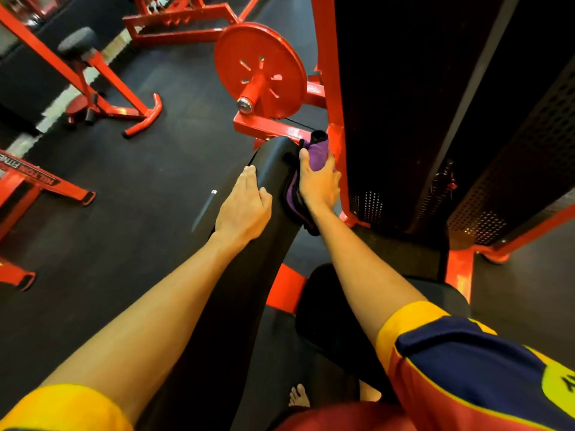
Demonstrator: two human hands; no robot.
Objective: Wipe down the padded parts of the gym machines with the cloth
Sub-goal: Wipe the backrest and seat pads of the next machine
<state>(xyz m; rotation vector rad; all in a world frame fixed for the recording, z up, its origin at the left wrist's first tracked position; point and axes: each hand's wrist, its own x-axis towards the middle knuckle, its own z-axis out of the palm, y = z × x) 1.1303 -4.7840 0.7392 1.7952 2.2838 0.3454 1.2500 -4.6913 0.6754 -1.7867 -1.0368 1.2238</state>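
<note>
Red gym machine (pixel 260 76), black floor (pixel 140 188).
Left hand (pixel 245 209) flat on pad (pixel 275 164); right hand (pixel 320 183) grips cloth (pixel 318 154) at its edge.

Two hands in shot, the left hand (pixel 245 206) and the right hand (pixel 320 181), and just one purple cloth (pixel 317 154) up there with them. Pads now, and I make it three: the long black pad (pixel 273 160), a black seat pad (pixel 329 321) lower down, and one grey roller pad (pixel 77 40) away at the far left. One red weight plate (pixel 261 70), one bare foot (pixel 298 396) peeking in at the bottom, and two yellow cuffs, left cuff (pixel 62 409) and right cuff (pixel 410 318).
</note>
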